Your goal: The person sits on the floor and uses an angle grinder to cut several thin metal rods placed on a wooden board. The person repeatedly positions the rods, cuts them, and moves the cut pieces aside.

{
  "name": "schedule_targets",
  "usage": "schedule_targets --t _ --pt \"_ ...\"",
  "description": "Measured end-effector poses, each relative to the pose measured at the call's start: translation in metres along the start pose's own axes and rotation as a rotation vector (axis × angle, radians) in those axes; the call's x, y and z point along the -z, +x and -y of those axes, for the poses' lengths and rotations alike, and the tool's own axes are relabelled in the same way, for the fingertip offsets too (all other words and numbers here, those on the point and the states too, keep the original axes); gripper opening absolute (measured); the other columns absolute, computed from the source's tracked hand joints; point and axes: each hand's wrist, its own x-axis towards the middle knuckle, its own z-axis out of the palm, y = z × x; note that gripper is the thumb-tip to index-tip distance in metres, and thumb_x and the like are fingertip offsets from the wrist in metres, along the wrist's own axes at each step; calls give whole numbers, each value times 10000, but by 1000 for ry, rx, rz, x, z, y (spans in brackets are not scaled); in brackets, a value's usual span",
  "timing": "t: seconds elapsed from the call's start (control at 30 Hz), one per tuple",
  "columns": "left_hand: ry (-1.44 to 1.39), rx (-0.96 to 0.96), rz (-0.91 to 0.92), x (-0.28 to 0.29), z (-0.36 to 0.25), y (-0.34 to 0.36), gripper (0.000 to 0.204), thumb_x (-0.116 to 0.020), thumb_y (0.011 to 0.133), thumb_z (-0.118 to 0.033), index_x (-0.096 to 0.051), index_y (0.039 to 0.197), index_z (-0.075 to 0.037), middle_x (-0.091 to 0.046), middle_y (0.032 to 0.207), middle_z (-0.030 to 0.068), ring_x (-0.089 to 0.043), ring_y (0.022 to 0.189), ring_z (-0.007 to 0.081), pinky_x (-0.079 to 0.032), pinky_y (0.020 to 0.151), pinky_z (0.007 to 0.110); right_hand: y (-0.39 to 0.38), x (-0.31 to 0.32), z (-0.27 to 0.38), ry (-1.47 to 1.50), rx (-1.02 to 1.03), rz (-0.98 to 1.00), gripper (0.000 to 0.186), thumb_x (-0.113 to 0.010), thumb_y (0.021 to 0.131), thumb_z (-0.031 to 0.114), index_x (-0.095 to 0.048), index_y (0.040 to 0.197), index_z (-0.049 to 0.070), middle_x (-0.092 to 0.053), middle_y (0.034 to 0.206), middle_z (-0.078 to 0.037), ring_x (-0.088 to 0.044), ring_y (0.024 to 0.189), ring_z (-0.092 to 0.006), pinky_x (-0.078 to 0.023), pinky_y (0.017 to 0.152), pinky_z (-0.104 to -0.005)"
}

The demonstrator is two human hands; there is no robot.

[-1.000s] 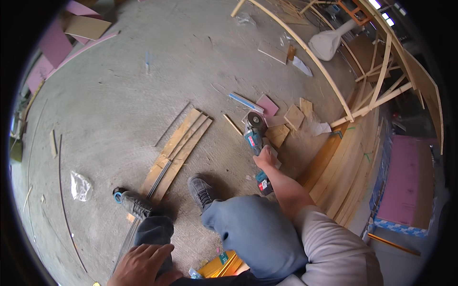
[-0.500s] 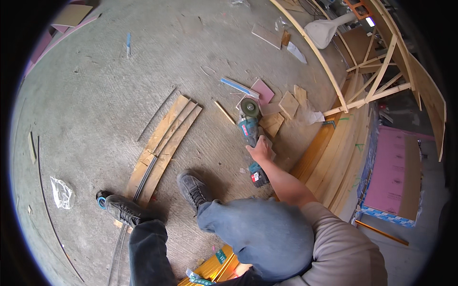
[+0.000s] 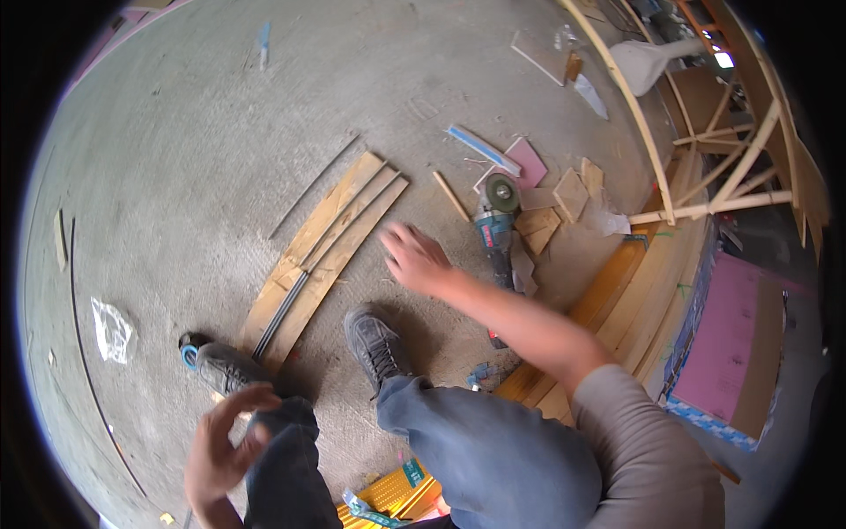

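Head view: your right hand (image 3: 416, 256) reaches out over the floor, palm down, fingers spread toward the upper end of the board (image 3: 346, 245); the forearm slants in from your right sleeve. It holds nothing, and whether a fingertip touches the board you cannot tell, since motion blurs them. Your left hand (image 3: 227, 441) hangs beside your left knee, fingers bent and thumb apart, with nothing in its grasp.

The rods (image 3: 285, 309) lie along the board, bunched at the lower part and spread apart at the upper; one more rod (image 3: 313, 188) lies on the floor to the left of it. Your left shoe (image 3: 225, 366) and trouser leg cover their lower ends. Your right forearm crosses the grinder (image 3: 496, 231), hiding part of its body; the disc end shows above the arm and a bit of the other end below. A round black-and-blue thing (image 3: 189, 354) by the left shoe is hard to make out.

Underneath is a rough grey concrete floor (image 3: 203, 176), with a clear plastic bag (image 3: 113, 331) at left and offcuts (image 3: 571, 196) beside the grinder. To the right run long planks (image 3: 634, 309), a curved wooden frame (image 3: 740, 201) and pink sheets (image 3: 723, 335). Dark fisheye corners cut off the room.
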Motion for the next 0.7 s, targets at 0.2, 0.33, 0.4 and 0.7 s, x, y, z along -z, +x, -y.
schedule_targets --t 0.2,0.33,0.4,0.7 --pt "-68 283 -58 -13 85 6 371 -565 963 -201 -543 1238 46 -685 1053 144 -648 1004 209 -484 899 330 130 -29 18 -408 370 368 242 -491 882 15 -565 1111 13 -566 1155 -152 -562 1092 -290 -521 857 -379" --pt "-122 317 -63 -22 103 8 383 -553 973 -235 -542 1228 50 -685 1043 141 -643 1007 203 -481 899 321 139 -23 22 -412 400 525 187 -509 885 49 -574 1057 12 -568 1150 -167 -566 1105 -296 -525 844 -388" --pt "-150 320 -75 -23 109 8 381 -546 975 -240 -545 1221 51 -685 1031 139 -642 999 198 -481 895 316 135 -30 13 -389 432 494 162 -528 874 57 -575 1025 20 -581 1114 -166 -581 1075 -302 -528 828 -403" --pt "-244 318 -163 -27 124 13 351 -544 979 -239 -570 1183 45 -680 964 114 -643 905 169 -491 857 301 141 -32 11 -472 587 431 124 -514 872 84 -568 960 15 -618 1028 -148 -616 1001 -297 -551 758 -398"
